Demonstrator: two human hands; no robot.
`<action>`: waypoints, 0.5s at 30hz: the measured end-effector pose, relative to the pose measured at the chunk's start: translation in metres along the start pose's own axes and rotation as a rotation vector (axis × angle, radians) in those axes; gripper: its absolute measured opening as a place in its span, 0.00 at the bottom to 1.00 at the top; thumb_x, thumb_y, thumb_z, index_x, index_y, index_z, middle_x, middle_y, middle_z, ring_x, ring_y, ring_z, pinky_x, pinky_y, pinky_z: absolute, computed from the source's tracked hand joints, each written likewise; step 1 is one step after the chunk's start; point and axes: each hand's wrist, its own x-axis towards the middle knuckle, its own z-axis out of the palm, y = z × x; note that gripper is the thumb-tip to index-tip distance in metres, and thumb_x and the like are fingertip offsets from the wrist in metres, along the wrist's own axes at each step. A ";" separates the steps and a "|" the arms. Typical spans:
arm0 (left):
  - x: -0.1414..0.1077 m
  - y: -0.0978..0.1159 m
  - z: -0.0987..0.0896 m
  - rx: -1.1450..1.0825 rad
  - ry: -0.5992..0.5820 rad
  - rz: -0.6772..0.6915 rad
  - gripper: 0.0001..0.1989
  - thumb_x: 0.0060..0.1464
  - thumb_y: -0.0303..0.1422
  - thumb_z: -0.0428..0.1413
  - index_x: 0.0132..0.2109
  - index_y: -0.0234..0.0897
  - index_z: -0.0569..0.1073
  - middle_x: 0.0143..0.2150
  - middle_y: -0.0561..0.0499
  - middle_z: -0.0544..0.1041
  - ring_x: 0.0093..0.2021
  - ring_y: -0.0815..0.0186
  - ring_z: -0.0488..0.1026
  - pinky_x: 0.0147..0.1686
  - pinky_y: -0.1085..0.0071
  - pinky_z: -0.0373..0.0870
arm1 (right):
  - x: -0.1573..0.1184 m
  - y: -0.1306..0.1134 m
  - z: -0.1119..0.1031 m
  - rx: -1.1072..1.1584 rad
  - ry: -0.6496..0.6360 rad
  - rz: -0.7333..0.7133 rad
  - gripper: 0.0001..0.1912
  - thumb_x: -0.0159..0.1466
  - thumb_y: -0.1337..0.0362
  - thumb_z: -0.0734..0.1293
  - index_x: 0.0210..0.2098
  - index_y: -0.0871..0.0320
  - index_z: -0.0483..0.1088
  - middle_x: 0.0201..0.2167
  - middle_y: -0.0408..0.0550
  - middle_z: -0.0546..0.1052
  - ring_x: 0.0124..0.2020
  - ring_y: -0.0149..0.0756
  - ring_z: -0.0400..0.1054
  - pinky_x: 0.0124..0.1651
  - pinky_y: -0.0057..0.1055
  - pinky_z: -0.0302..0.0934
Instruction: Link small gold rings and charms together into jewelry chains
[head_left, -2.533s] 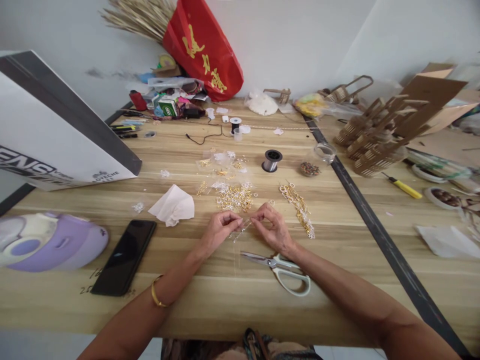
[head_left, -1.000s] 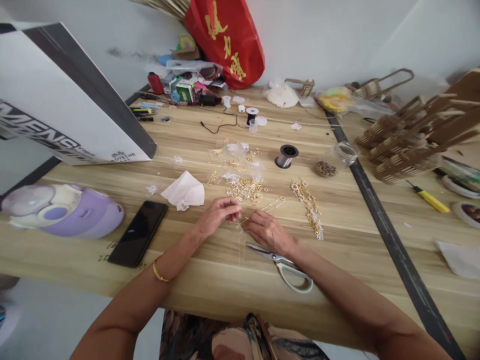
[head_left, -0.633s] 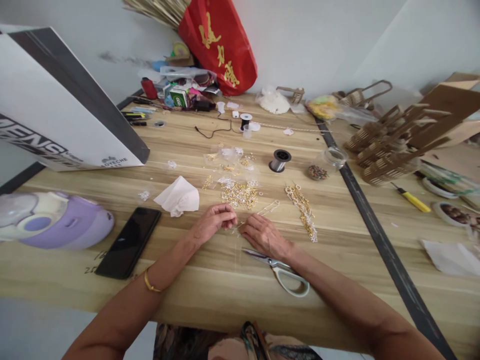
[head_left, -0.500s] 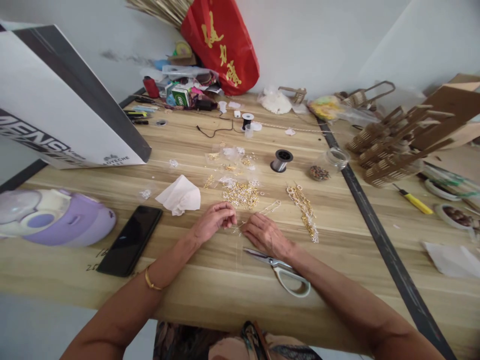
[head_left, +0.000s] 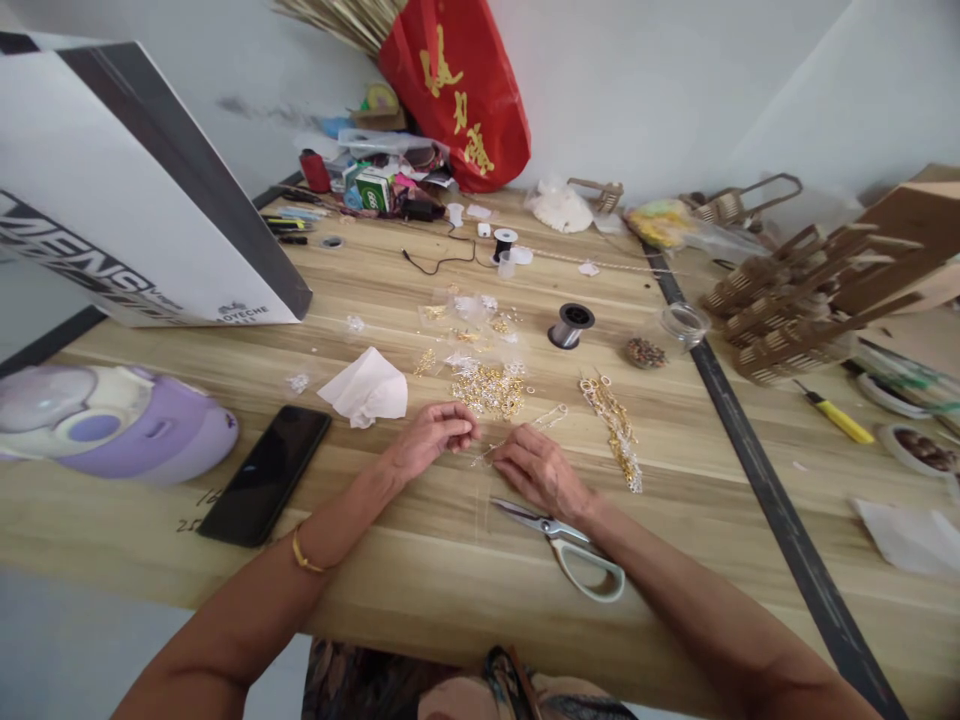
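Observation:
My left hand (head_left: 439,437) is closed in a pinch just below the bead pile; what sits between its fingertips is too small to make out. Close to it, my right hand (head_left: 544,468) has its fingers closed on a thin beaded strand (head_left: 553,412), whose looped end shows beyond the knuckles. Gold and silver beads (head_left: 487,388) lie loose in a heap beyond both hands. Scissors (head_left: 585,565) with pale handles rest under my right wrist. To the right lies a bundle of finished-looking gold and silver strands (head_left: 611,430).
A wire spool (head_left: 571,327) and a tipped jar (head_left: 684,325) of dark beads stand farther back. On the left are a tissue (head_left: 367,388), a black phone (head_left: 266,478), a purple device (head_left: 150,425) and a large box (head_left: 150,200). Small woven baskets (head_left: 787,300) sit at right.
The whole view has shifted slightly, so things appear a little farther right. My right hand has lifted a bit from the strand's near end; my left keeps its pinch.

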 end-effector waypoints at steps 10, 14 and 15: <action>-0.007 -0.003 0.009 0.320 -0.035 -0.115 0.15 0.47 0.36 0.57 0.41 0.31 0.74 0.22 0.56 0.66 0.18 0.77 0.55 0.17 0.78 0.44 | 0.000 -0.002 -0.004 0.065 0.097 0.033 0.06 0.65 0.66 0.60 0.39 0.58 0.68 0.31 0.50 0.69 0.34 0.37 0.62 0.35 0.35 0.61; -0.007 -0.010 0.012 0.490 -0.090 -0.026 0.11 0.45 0.34 0.59 0.36 0.32 0.76 0.27 0.52 0.73 0.25 0.72 0.64 0.24 0.77 0.56 | 0.002 -0.006 -0.008 0.073 0.125 0.052 0.07 0.65 0.66 0.60 0.37 0.57 0.69 0.30 0.49 0.68 0.33 0.37 0.62 0.34 0.34 0.61; -0.006 -0.011 0.013 0.518 -0.104 -0.001 0.10 0.45 0.34 0.59 0.35 0.33 0.76 0.27 0.52 0.73 0.26 0.71 0.65 0.25 0.76 0.57 | 0.002 -0.006 -0.008 0.075 0.131 0.055 0.07 0.65 0.66 0.60 0.37 0.57 0.69 0.30 0.49 0.68 0.33 0.36 0.62 0.34 0.34 0.61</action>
